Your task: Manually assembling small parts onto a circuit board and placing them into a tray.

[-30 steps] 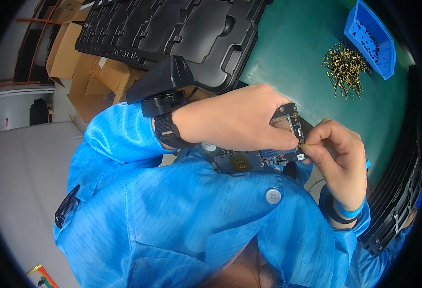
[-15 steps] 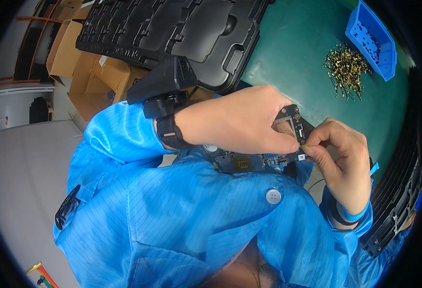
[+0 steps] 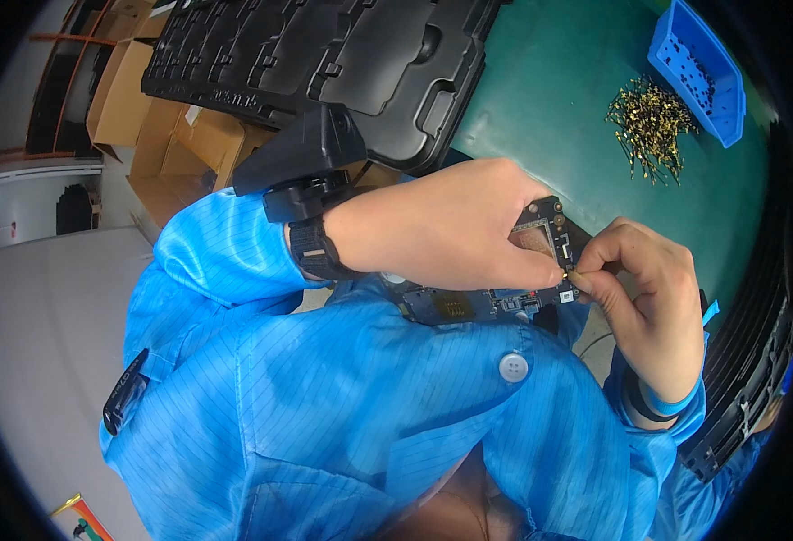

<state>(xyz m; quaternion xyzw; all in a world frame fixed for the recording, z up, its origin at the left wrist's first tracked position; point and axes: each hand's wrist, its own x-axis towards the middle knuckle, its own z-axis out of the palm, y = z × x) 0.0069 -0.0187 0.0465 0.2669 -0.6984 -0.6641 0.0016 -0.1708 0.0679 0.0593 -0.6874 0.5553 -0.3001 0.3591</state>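
Observation:
A dark circuit board [image 3: 453, 307] is tilted close against my blue jacket, with chips, small connectors and a bare metal-framed square on its face. My left hand [image 3: 469, 224] is closed on it, thumb across its face, the other fingers hidden behind. At the board's right edge, beside a small white square, my right hand [image 3: 653, 284] pinches with thumb and forefinger. What lies between those fingertips is too small to make out. Farther off on the green table [image 3: 541, 117] lies a pile of short black cables with gold-coloured ends [image 3: 649, 131].
A blue plastic bin [image 3: 730, 99] with small dark pieces stands beside the cable pile. Black moulded trays [image 3: 369, 72] lie at the back left, near open cardboard boxes [image 3: 171, 149]. More black trays [image 3: 748, 361] are stacked at the right. A black device [image 3: 311, 153] is strapped to my left wrist.
Both hands stay at the board, almost still. My right hand and wrist have shifted very slightly to the right, the pinch still at the board's edge.

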